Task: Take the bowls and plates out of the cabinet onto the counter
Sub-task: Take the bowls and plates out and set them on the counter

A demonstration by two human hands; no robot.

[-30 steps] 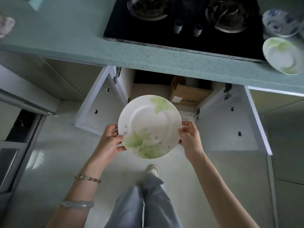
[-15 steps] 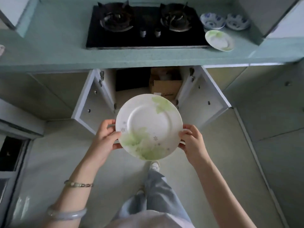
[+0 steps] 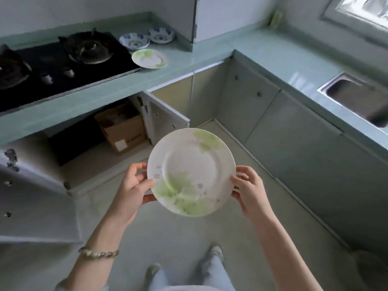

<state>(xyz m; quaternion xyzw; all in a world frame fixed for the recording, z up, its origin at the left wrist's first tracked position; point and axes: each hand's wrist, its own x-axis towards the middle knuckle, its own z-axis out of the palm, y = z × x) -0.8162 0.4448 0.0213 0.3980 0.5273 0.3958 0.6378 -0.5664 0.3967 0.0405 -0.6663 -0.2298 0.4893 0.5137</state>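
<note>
I hold a white plate with green leaf print [image 3: 191, 172] level above the floor, in front of the open cabinet [image 3: 109, 131]. My left hand [image 3: 134, 185] grips its left rim and my right hand [image 3: 249, 190] grips its right rim. On the green counter [image 3: 180, 57], right of the stove, lies a matching green-leaf plate [image 3: 149, 58]. Behind it stand two blue-patterned bowls [image 3: 134, 40] [image 3: 161, 34].
A black gas stove [image 3: 63, 59] fills the counter's left part. Both cabinet doors [image 3: 168, 117] [image 3: 31, 198] stand open, with a cardboard box [image 3: 123, 129] inside. The counter turns a corner to a steel sink [image 3: 357, 97] at right. My feet are on the floor below.
The view has risen and turned right, away from the cabinet, bringing the corner counter and sink into sight. The plate stays held in both hands, now further from the cabinet.
</note>
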